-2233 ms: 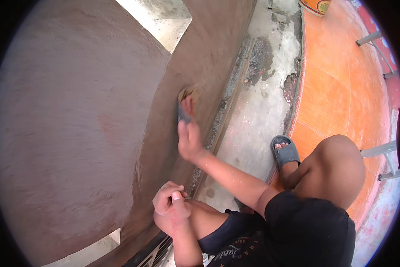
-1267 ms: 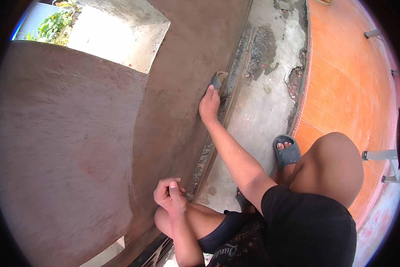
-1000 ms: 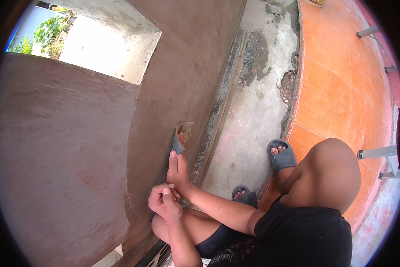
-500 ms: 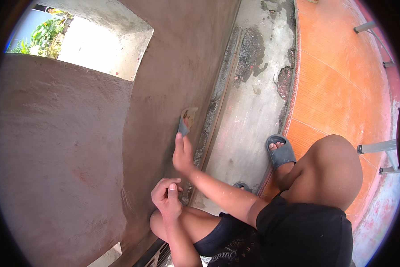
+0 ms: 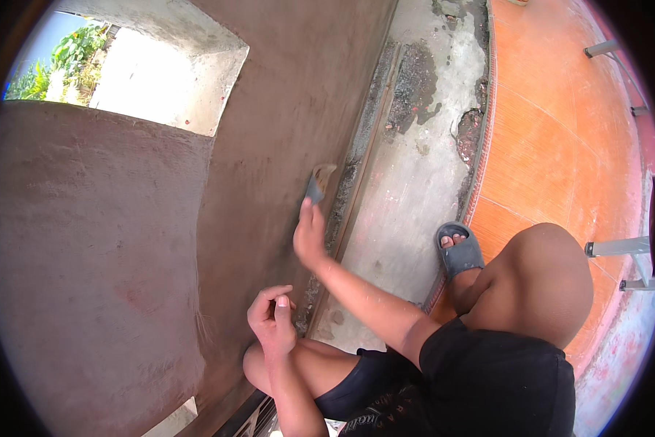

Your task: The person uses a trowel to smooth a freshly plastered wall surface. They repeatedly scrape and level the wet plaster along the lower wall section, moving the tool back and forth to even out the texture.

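My right hand (image 5: 310,237) reaches forward to the brown plastered wall (image 5: 262,146). Its fingers grip one end of a small flat pad (image 5: 317,185), blue-grey and tan, which is held against the wall low down, near its foot. I cannot make out what the pad is made of. Nearer to me, my left hand (image 5: 273,320) is raised over my bent knee, close to the wall. Its fingers are loosely curled beside the thumb, and nothing shows in them.
A window-like opening (image 5: 160,73) in the wall shows plants outside. Along the wall's foot runs a narrow ledge (image 5: 371,156), then a grey concrete strip (image 5: 393,211) with damp patches. Orange tiled floor (image 5: 531,146) lies to the right, with metal legs (image 5: 618,247) at its edge.
My right hand has moved the pad a little forward and right along the wall. The left hand stays over the knee, almost in the same place.
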`<control>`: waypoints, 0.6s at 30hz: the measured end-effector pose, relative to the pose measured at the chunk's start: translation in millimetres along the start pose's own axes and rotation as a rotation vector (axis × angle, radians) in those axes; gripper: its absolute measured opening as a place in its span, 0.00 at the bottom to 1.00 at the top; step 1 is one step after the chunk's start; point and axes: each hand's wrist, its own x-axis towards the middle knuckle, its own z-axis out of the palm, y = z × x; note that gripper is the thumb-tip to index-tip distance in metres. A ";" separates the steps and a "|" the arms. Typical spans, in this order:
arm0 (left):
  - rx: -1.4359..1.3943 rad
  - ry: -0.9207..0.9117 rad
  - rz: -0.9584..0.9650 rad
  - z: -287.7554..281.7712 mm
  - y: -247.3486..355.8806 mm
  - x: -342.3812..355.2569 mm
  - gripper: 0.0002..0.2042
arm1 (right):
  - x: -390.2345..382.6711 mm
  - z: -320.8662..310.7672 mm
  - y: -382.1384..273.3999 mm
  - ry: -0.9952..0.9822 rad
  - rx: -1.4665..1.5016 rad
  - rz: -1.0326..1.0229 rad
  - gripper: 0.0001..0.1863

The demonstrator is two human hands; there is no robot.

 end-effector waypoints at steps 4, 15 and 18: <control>0.071 -0.014 -0.031 -1.0 1.0 2.0 0.08 | 105.9 -16.5 -3.6 0.197 0.011 -0.178 0.29; 0.143 -0.023 -0.163 5.5 -2.0 6.3 0.05 | 17.6 1.6 -12.3 0.036 -0.055 -0.056 0.26; 0.152 -0.013 -0.102 2.0 1.1 8.2 0.05 | 62.9 -0.6 -33.5 0.126 0.046 -0.210 0.28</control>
